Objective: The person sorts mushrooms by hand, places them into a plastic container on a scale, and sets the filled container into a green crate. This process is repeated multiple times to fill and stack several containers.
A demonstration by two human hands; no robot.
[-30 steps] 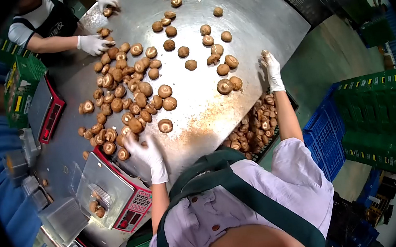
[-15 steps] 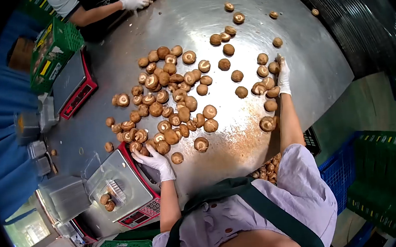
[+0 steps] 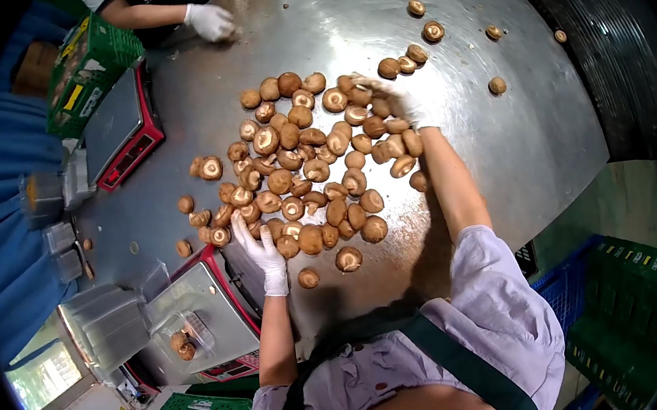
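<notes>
Brown mushrooms (image 3: pixel 279 181) lie in a broad cluster on the metal table (image 3: pixel 530 162). My left hand (image 3: pixel 260 253), in a white glove, rests against the cluster's near left edge, fingers apart and touching mushrooms. At the cluster's right side my right hand (image 3: pixel 396 97), also gloved, is stretched out and slightly blurred, its fingers over and against several mushrooms. Neither hand is closed round a mushroom. Below my left hand, a scale (image 3: pixel 224 310) bears a clear plastic tray (image 3: pixel 201 337) with mushrooms inside.
Across the table a co-worker's gloved hand (image 3: pixel 210 22) touches the surface. A second scale (image 3: pixel 117 126) and a green crate (image 3: pixel 97 57) stand at the left. Clear containers (image 3: pixel 103 325) are stacked beside the near scale. Loose mushrooms (image 3: pixel 497 85) lie at the right.
My right hand has swept leftward, and the mushrooms near it have moved in against the cluster. My left hand has shifted slightly up. The co-worker's hand has moved, and the view has shifted a little.
</notes>
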